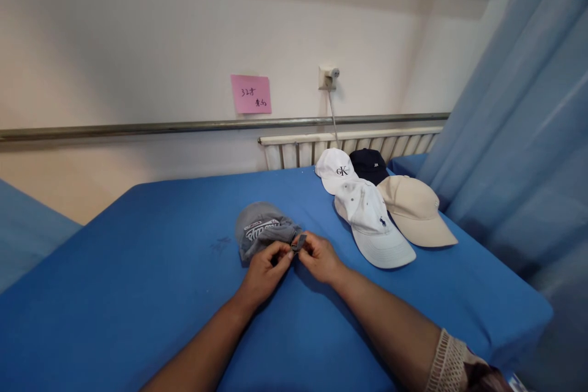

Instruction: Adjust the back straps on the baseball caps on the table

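Observation:
A grey baseball cap (pixel 264 229) with white lettering lies on its side on the blue-covered table, its brim toward the left. At the cap's right end, my left hand (pixel 270 266) pinches the back strap near its buckle. My right hand (pixel 320 257) grips the loose end of the same strap (pixel 301 241), fingertips close to those of the left. Both hands are closed, and the fingers partly hide the buckle.
Right of my hands lie a small white cap (pixel 331 165), a navy cap (pixel 367 162), a white cap with a horse logo (pixel 367 214) and a beige cap (pixel 411 202). Behind the blue table cover (pixel 114 282) stand a radiator (pixel 294 153) and a wall rail (pixel 184 127). A blue curtain (pixel 519 116) hangs at right.

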The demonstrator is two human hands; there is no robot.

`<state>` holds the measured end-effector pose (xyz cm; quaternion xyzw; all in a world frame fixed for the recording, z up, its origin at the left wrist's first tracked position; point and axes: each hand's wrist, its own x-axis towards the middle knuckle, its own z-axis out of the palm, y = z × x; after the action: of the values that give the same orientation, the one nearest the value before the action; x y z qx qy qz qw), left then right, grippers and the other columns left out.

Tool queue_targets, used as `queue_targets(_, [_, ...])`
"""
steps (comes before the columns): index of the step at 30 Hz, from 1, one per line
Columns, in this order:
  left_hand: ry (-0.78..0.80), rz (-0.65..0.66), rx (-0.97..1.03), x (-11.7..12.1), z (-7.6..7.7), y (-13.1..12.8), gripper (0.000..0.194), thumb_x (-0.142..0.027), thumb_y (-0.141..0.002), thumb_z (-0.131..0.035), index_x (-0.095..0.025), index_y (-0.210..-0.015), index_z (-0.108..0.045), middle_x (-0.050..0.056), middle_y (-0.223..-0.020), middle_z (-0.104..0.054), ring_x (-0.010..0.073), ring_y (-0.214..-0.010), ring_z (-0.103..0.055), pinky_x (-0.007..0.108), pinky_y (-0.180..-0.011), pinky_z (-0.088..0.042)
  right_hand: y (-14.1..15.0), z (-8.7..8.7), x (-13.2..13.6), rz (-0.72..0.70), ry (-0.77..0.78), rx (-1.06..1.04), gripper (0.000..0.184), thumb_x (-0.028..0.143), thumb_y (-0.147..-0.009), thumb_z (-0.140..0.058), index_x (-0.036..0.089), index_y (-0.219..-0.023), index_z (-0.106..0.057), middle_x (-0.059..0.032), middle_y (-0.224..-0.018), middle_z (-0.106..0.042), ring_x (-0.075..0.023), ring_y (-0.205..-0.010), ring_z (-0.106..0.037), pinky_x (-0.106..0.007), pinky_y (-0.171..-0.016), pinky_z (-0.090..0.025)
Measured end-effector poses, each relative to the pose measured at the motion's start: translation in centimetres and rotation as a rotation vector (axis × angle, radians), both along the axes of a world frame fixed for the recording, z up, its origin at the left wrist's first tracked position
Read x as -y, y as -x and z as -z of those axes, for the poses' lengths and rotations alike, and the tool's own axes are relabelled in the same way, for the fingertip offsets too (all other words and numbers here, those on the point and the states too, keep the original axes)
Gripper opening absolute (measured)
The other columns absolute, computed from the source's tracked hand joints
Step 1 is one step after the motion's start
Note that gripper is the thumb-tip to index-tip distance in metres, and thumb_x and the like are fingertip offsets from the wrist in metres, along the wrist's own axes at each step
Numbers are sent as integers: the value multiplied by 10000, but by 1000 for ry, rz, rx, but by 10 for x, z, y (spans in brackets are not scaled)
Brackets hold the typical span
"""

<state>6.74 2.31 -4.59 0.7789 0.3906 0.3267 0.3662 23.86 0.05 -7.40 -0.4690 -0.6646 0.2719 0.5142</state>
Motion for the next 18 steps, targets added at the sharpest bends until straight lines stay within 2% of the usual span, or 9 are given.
queue_targets(5, [9,6,-20,1,-5,1,206,-260,-819,-539,-213,-951,-690,-28,-668,-577,137,-608,-501,251,-601,-392,-3,-1,-1,89,-3,-17,204,148,-747,-483,194,-873,-637,25,-701,-605,-124,-613,-522,-228,-611,-420])
queue_targets(10, [14,78,-98,0,-8,5,131,-191,-759,-488,-187,-705,-608,-32,-623,-549,132,-593,-486,247,-578,-368,-1,2,-2,104,19,-72,181,169,-745,-498,189,-851,-643,45,-625,-547,-113,-557,-488,-218,-555,-388])
queue_targets(15, [-36,71,-48,-6,-8,8,121,-149,-701,-433,-186,-626,-521,-12,-633,-548,147,-629,-498,267,-605,-377,6,1,1,135,-26,-122,170,196,-765,-511,191,-859,-653,33,-657,-566,-115,-570,-504,-229,-580,-415])
queue_targets(18, [-87,142,0,-8,-8,7,111,-122,-656,-412,-191,-584,-459,4,-658,-545,153,-651,-502,278,-622,-385,10,0,3,136,-12,-174,159,205,-774,-518,190,-860,-652,36,-643,-550,-115,-564,-498,-227,-567,-414])
